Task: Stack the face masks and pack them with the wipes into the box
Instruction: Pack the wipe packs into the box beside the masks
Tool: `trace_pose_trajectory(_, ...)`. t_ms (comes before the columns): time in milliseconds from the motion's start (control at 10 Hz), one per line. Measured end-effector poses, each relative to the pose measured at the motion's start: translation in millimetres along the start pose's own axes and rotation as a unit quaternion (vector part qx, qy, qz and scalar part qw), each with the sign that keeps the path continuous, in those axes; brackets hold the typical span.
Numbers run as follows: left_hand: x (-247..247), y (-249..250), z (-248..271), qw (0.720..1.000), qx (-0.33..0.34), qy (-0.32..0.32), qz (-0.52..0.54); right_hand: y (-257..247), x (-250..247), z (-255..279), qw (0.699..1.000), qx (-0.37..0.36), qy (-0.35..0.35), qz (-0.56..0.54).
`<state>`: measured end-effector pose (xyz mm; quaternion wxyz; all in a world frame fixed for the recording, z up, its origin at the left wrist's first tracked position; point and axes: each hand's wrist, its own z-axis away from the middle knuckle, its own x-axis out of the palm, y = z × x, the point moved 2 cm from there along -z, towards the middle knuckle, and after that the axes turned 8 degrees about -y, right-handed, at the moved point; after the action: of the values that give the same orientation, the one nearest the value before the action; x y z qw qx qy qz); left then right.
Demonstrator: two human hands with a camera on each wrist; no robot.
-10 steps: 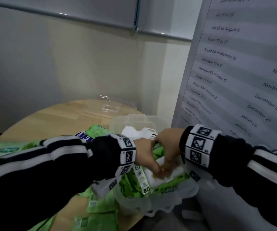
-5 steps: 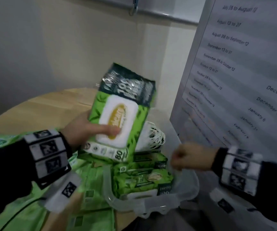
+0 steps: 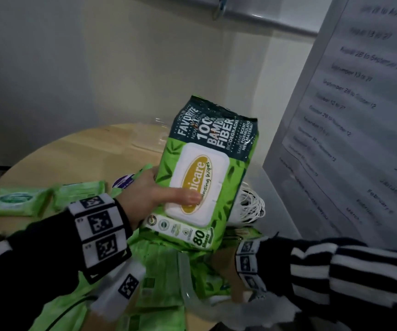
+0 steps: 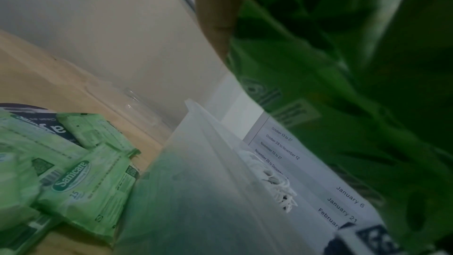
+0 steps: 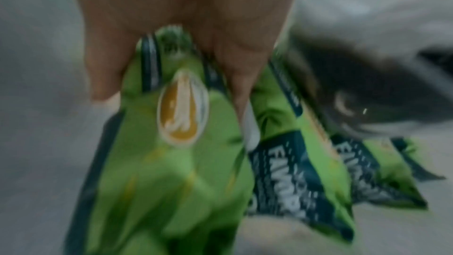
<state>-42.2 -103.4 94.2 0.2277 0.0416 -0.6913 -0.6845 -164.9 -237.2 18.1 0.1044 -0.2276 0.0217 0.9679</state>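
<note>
My left hand [image 3: 168, 192] holds a large green wipes pack [image 3: 207, 173] upright above the clear plastic box [image 3: 185, 278], thumb across its white lid. In the left wrist view the pack [image 4: 355, 84] fills the right side. My right hand [image 3: 228, 268] reaches into the box, its fingers hidden behind the raised pack. The blurred right wrist view shows that hand [image 5: 171, 84] gripping the top of another green wipes pack [image 5: 176, 162] in the box. White face masks [image 3: 250, 206] with ear loops sit at the box's far end and show as masks [image 4: 274, 181] in the left wrist view.
Several small green wipe packs [image 3: 18, 201] lie on the round wooden table [image 3: 73, 158] left of the box. A clear lid [image 3: 152, 137] rests at the table's back. A board with printed dates [image 3: 347, 115] stands close on the right. A wall is behind.
My left hand lifted the large wipes pack out of the box and holds it up. My right hand drew back, then dropped into the box onto another pack.
</note>
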Motion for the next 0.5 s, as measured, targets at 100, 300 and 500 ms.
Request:
trace_pose_trajectory(100, -8, 0, 2, 1.0, 0.013, 0.0, 0.014, 3, 8, -21, 0.999, -0.008, 0.018, 0.04)
trace_pose_trajectory(300, -26, 2, 7, 0.999, 0.041, 0.023, 0.024, -5, 7, -21, 0.968, 0.009, 0.074, 0.24)
trace_pose_trajectory(500, -29, -1, 12, 0.999, 0.042, 0.014, 0.023, -2, 6, -26, 0.975, 0.04, 0.142, 0.169)
